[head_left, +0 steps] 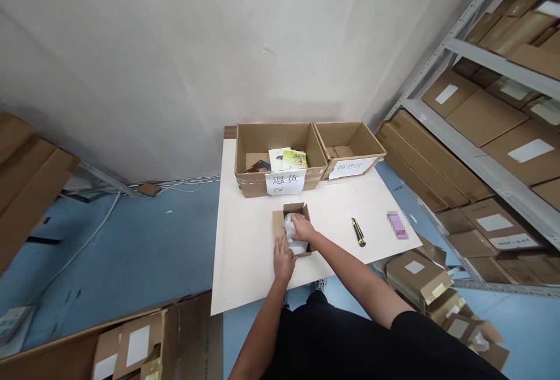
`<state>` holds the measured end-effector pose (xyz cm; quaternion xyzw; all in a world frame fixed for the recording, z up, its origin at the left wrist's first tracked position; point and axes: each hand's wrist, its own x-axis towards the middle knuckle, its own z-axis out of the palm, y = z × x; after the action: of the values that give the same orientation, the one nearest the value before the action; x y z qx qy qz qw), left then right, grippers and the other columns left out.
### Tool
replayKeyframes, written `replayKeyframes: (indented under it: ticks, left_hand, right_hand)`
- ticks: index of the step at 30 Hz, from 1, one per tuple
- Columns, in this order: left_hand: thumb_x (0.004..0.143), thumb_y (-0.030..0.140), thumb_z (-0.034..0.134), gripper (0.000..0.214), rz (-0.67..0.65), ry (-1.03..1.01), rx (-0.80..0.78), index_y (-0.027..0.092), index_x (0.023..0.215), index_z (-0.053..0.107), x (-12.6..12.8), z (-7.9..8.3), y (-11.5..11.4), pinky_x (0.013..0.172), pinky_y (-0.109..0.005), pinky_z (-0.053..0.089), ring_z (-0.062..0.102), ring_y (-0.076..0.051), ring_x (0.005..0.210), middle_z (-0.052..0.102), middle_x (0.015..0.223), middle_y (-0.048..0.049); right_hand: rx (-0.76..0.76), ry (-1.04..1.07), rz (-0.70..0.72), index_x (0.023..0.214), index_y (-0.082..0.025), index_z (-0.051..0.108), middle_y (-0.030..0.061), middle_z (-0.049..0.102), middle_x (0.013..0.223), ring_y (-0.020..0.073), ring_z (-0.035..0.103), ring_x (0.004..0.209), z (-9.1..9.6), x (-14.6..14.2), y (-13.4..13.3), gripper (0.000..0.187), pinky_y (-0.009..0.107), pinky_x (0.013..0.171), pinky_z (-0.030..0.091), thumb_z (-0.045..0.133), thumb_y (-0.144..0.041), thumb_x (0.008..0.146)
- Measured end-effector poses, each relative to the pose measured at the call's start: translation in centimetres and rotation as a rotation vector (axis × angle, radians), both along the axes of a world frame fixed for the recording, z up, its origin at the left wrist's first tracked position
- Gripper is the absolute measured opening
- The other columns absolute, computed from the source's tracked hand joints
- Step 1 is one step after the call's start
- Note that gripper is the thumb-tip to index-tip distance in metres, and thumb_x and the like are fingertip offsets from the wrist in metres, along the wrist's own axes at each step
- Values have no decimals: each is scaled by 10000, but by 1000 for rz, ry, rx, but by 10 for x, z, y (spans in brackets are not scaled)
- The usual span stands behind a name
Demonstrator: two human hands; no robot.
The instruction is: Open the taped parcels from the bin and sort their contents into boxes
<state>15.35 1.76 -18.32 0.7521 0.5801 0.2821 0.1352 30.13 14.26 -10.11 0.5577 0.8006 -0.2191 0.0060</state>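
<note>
A small cardboard box (278, 224) stands on the white table with its flaps folded open. Inside it lies a white, translucent wrapped item (298, 247), perhaps in plastic or bubble wrap; what it contains is hidden. My right hand (303, 228) reaches into the box from the right, its fingers closed on the wrapping. At the box's near left side, my left hand (283, 259) grips the edge and flap. To the right lies a black and yellow utility knife (358, 232), touched by neither hand.
Two larger labelled cartons stand at the table's back: the left carton (254, 186) holds booklets (294, 159), beside the right carton (371, 150). A blurred pink object (397, 225) lies near the right edge. Shelving (481, 158) and discarded boxes (415, 275) are on the right.
</note>
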Motion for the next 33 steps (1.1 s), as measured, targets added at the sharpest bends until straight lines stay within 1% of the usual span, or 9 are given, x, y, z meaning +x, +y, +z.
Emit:
replayKeyframes:
  ticks: [3, 8, 10, 13, 16, 20, 25, 30, 33]
  left_hand:
    - [726, 200, 768, 90, -11, -3, 13, 208, 736, 680, 0, -1, 1, 1219, -622, 402, 315, -422, 1564, 482, 1617, -147]
    - [740, 206, 772, 84, -5, 7, 16, 198, 805, 719, -2, -1, 0, 1222, -594, 404, 326, -422, 1557, 544, 1550, -173]
    - [746, 201, 767, 68, -14, 10, 17, 198, 786, 712, -2, -1, -1, 1216, -598, 408, 349, -419, 1545, 551, 1544, -169]
    - [766, 202, 761, 59, -44, 23, 17, 205, 775, 702, -4, 2, -4, 1215, -635, 392, 394, -416, 1517, 573, 1523, -161]
    - [784, 196, 749, 68, -78, 38, -25, 220, 844, 726, -6, 12, -5, 1238, -646, 358, 426, -397, 1495, 590, 1508, -132]
    - [861, 221, 671, 111, -130, -2, -108, 237, 926, 760, -10, 30, 4, 1233, -572, 396, 469, -347, 1460, 663, 1407, -107]
    - [845, 168, 624, 251, -208, -4, -155, 239, 1044, 760, -17, 43, 22, 1209, -522, 431, 482, -312, 1437, 662, 1399, -101]
    - [861, 190, 578, 461, -125, -90, -165, 189, 1316, 649, -20, 42, 32, 1211, -477, 436, 533, -278, 1387, 625, 1438, -129]
    - [882, 241, 575, 463, -138, -83, -198, 187, 1336, 643, -20, 43, 42, 1202, -481, 438, 554, -285, 1359, 657, 1390, -128]
  right_hand:
    - [57, -23, 38, 1381, -171, 533, 170, 543, 1420, 340, 471, 1349, 7, -1, -9, 733, 464, 1104, 455, 868, -245, 733]
    - [29, -66, 53, 1560, -201, 429, 198, 499, 1480, 378, 471, 1358, 8, 0, -21, 1033, 492, 1126, 441, 953, -306, 675]
    - [38, -64, 44, 1566, -208, 441, 201, 477, 1520, 372, 447, 1401, 6, 3, -26, 961, 494, 1152, 415, 915, -258, 732]
    - [134, -45, -17, 1481, -202, 540, 168, 483, 1544, 317, 405, 1456, 5, 9, -31, 660, 448, 1176, 390, 754, -135, 861]
    - [149, -91, -100, 1293, -199, 662, 132, 605, 1411, 264, 512, 1353, 7, 14, -33, 380, 368, 1089, 441, 542, -63, 958]
    - [-33, -166, -95, 1135, -211, 712, 86, 703, 1200, 239, 651, 1105, 8, 19, -38, 326, 300, 926, 468, 544, -32, 920]
    - [-19, -180, -126, 1152, -192, 696, 123, 694, 1200, 259, 639, 1115, 0, 17, -55, 264, 319, 953, 443, 541, -93, 962]
    - [-92, -73, -56, 1332, -196, 632, 128, 669, 1263, 288, 607, 1178, -11, 6, -61, 477, 359, 1003, 454, 725, -254, 867]
    - [-82, 24, -32, 1379, -185, 639, 131, 668, 1284, 306, 600, 1216, -13, 4, -57, 584, 385, 1051, 455, 745, -310, 818]
